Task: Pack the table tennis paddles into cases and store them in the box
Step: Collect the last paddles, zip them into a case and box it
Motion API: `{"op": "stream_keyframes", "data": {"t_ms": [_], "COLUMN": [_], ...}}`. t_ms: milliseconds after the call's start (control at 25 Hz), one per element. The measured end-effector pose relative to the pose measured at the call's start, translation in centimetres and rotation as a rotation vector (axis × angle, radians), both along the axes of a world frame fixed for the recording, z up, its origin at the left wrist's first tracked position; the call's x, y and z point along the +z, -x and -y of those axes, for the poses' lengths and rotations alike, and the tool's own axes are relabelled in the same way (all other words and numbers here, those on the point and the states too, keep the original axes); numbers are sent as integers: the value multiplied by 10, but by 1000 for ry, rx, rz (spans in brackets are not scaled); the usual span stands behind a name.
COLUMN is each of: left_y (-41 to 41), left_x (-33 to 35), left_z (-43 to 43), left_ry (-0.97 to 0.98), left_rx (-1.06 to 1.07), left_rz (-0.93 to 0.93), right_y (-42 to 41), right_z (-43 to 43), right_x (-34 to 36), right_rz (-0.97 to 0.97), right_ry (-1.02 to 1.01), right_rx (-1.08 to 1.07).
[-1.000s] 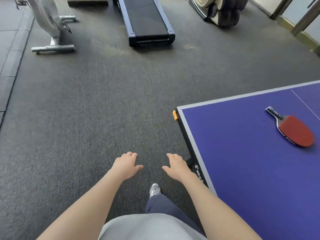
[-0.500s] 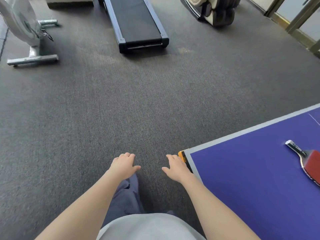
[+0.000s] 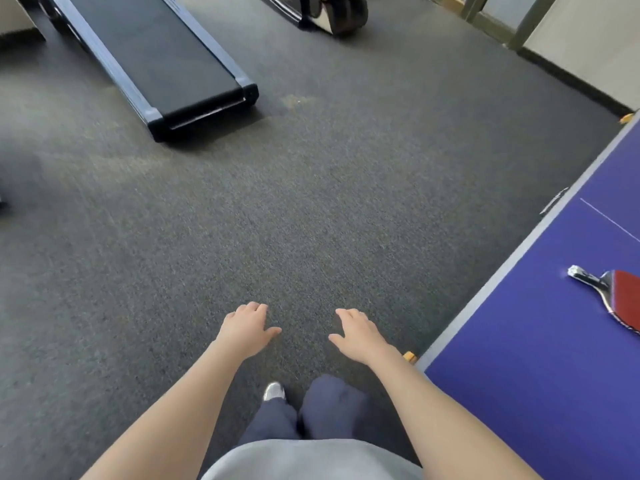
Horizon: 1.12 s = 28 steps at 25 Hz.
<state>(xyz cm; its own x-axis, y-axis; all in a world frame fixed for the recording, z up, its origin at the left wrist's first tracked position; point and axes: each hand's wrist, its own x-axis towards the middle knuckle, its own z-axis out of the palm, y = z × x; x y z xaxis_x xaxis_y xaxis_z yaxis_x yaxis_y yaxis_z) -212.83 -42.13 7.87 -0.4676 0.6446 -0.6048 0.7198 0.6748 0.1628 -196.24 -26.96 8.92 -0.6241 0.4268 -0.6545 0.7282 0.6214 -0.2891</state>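
Far ahead of my left hand [image 3: 244,329] lay one treadmill [image 3: 156,60], its black belt running out past the top edge. Dark grey carpet [image 3: 311,202] covered the floor under and around both hands. My left hand hung palm down over it, fingers loose and slightly spread, grasping nothing. My right hand [image 3: 360,336], just beside it, was the same: released and empty. Below the hands I saw one silver shoe [image 3: 274,391]; the other foot was hidden by my trouser leg.

Far ahead of my right hand stood a dark rounded machine [image 3: 332,12], cut off at the top, so I could not tell what it was. To the right of my right hand was the blue table tennis table [image 3: 536,375], with one orange corner guard [image 3: 410,356] just beside my right wrist and a second guard [image 3: 627,117] at the far corner. One red paddle [image 3: 616,296] lay on the table, well to the right of my right hand, handle pointing left, its blade cut off by the right edge.
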Motion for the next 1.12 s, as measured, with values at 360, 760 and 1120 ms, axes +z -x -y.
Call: {"op": "stream_keyframes", "data": {"t_ms": [360,760,1120], "left_y": [91,127,65], "left_x": [-4,16,20], "left_z": [-130,-347,-561], "left_ry": [26,21,-35], "left_rx": [-177,-463,-884], "left_rz": [-21,-58,-9], "right_y": [76,83,25], "right_z": [-96,-265,-374], "right_x": [-25,-17,-16], "right_rz": [-37,-117,-154], "right_ry": [30,16,-52], "right_rx": [-155,-504,-952]}}
